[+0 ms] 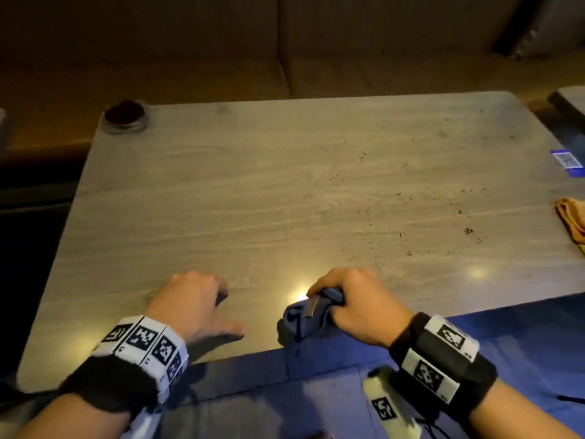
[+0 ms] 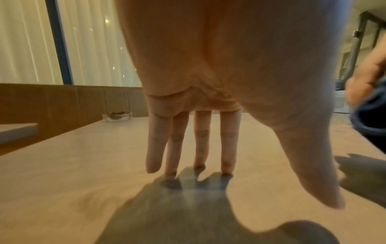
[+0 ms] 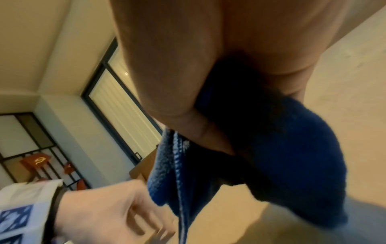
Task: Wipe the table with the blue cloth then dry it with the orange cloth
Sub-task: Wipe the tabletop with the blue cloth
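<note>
My right hand (image 1: 351,299) grips the bunched blue cloth (image 1: 304,315) at the near edge of the wooden table (image 1: 253,191); the right wrist view shows fingers curled round the blue cloth (image 3: 282,156). My left hand (image 1: 193,302) rests on the table to the left of it, and in the left wrist view its fingers (image 2: 200,145) are straight with tips touching the surface and nothing held. The orange cloth (image 1: 573,217) lies at the table's right edge. Dark crumbs (image 1: 411,198) are scattered over the right half.
A glass ashtray (image 1: 125,117) sits at the far left corner. A blue card (image 1: 568,163) lies at the right edge beyond the orange cloth. A brown bench seat (image 1: 190,68) runs behind the table. Blue-lit floor (image 1: 522,337) lies below the near edge.
</note>
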{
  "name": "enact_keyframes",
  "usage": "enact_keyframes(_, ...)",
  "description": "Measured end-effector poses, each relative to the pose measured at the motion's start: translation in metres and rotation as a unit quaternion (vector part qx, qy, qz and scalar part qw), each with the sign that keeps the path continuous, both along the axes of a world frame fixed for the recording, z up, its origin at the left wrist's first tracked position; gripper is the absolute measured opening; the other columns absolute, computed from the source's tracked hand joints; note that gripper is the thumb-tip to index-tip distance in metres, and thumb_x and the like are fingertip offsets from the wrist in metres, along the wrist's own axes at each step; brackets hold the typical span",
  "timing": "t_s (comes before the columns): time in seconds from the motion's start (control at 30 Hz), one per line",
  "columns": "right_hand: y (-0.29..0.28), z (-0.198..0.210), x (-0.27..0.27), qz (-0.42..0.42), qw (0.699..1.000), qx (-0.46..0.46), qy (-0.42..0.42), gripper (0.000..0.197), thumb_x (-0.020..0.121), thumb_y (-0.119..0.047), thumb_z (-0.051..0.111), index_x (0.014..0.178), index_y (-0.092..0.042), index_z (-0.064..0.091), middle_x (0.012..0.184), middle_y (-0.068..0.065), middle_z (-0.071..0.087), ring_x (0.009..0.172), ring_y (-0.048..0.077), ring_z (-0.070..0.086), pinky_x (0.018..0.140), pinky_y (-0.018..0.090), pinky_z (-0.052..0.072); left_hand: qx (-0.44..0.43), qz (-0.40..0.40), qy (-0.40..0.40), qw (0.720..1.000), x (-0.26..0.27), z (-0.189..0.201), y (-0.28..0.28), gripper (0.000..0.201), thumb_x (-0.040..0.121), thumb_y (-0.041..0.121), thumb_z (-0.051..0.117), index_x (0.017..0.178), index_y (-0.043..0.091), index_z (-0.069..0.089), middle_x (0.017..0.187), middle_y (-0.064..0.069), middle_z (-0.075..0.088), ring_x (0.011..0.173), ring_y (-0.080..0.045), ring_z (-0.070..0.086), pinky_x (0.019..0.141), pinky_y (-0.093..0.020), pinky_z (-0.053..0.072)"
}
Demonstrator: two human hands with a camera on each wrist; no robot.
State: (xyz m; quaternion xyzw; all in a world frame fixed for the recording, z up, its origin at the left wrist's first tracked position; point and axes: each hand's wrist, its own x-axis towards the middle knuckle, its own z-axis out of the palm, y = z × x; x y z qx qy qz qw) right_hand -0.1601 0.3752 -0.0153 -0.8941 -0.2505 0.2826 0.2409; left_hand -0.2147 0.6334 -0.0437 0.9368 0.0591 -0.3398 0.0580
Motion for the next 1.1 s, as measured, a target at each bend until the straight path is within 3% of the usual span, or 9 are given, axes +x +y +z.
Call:
enact_keyframes(0.13,0.001,0.025,0.068,-0.008,0.998,-0.028,-0.054,0.045,0.077,0.002,0.050,0.112,-0.018,0.070,0.114,0.004,0.068,0.110,0.024,0.059,0.092,0.029,0.047,-0.006,0.020,0.005,1.000,0.036,0.000,0.004,0.063,0.058,0.077,0.070,0.099,0.029,0.063,0.087,0.010,0.063,0.082,-0.014,0.062,0.079,-0.037,0.057)
enact_keyframes(0.27,0.014,0.026,0.140,-0.050,0.995,-0.042,-0.076,0.049,0.078,0.002,0.050,0.120,-0.017,0.066,0.122,0.004,0.066,0.118,0.024,0.056,0.094,0.026,0.044,-0.048,0.036,-0.062,0.996,0.100,-0.003,0.001,0.079,0.066,0.063,0.081,0.131,0.027,0.053,0.122,0.005,0.056,0.108,-0.019,0.058,0.092,-0.042,0.054)
enact_keyframes(0.4,0.042,0.018,0.216,-0.047,0.991,-0.054,-0.116,0.049,0.078,0.001,0.051,0.121,-0.017,0.065,0.120,0.005,0.066,0.118,0.025,0.056,0.096,0.028,0.043,-0.052,0.018,-0.113,0.992,0.191,-0.006,0.005,0.097,0.067,0.056,0.085,0.147,0.024,0.041,0.150,0.001,0.040,0.131,-0.026,0.047,0.106,-0.048,0.046)
enact_keyframes(0.5,0.068,0.013,0.284,-0.060,0.982,-0.048,-0.171,0.048,0.078,0.000,0.052,0.121,-0.018,0.065,0.121,0.005,0.066,0.117,0.025,0.056,0.095,0.028,0.044,-0.047,0.004,-0.090,0.995,0.268,-0.011,0.019,0.109,0.066,0.050,0.089,0.154,0.021,0.032,0.163,-0.004,0.023,0.143,-0.033,0.033,0.111,-0.052,0.039)
enact_keyframes(0.6,0.107,0.002,0.356,-0.070,0.971,-0.031,-0.225,0.048,0.079,-0.001,0.053,0.123,-0.018,0.064,0.123,0.008,0.064,0.117,0.028,0.056,0.097,0.031,0.043,-0.037,-0.016,-0.022,0.999,0.322,-0.017,0.033,0.124,0.059,0.055,0.091,0.157,0.021,0.023,0.166,-0.004,0.010,0.148,-0.039,0.020,0.113,-0.058,0.034)
enact_keyframes(0.77,0.174,-0.029,0.454,-0.002,0.963,-0.081,-0.256,0.050,0.082,0.001,0.055,0.129,-0.016,0.057,0.126,0.013,0.054,0.118,0.036,0.050,0.096,0.040,0.046,-0.046,-0.039,0.046,0.997,0.335,-0.035,0.041,0.141,0.059,0.058,0.089,0.159,0.026,-0.006,0.165,0.005,-0.020,0.150,-0.045,-0.012,0.111,-0.073,0.022)
enact_keyframes(0.9,0.204,-0.045,0.474,0.044,0.952,-0.240,-0.185,0.028,0.090,-0.011,0.058,0.117,-0.006,0.060,0.116,0.015,0.060,0.111,0.034,0.056,0.084,0.037,0.047,-0.088,-0.017,0.058,0.994,0.331,-0.033,0.043,0.137,0.063,0.051,0.089,0.158,0.030,-0.007,0.161,0.014,-0.028,0.149,-0.040,-0.021,0.109,-0.079,0.016)
enact_keyframes(1.0,0.188,-0.051,0.460,0.044,0.943,-0.244,-0.223,0.030,0.091,-0.018,0.055,0.120,-0.012,0.060,0.117,0.011,0.058,0.112,0.032,0.052,0.087,0.036,0.046,-0.096,-0.010,0.066,0.993,0.331,-0.033,0.041,0.138,0.062,0.050,0.090,0.158,0.030,-0.008,0.160,0.015,-0.030,0.148,-0.040,-0.024,0.109,-0.079,0.014)
enact_keyframes(1.1,0.159,-0.052,0.428,0.044,0.953,-0.212,-0.210,0.037,0.086,-0.019,0.060,0.123,-0.022,0.062,0.120,0.007,0.056,0.110,0.031,0.054,0.089,0.038,0.047,-0.099,-0.007,0.069,0.993,0.331,-0.031,0.039,0.139,0.061,0.047,0.091,0.158,0.030,-0.008,0.160,0.014,-0.030,0.147,-0.041,-0.025,0.108,-0.080,0.012)
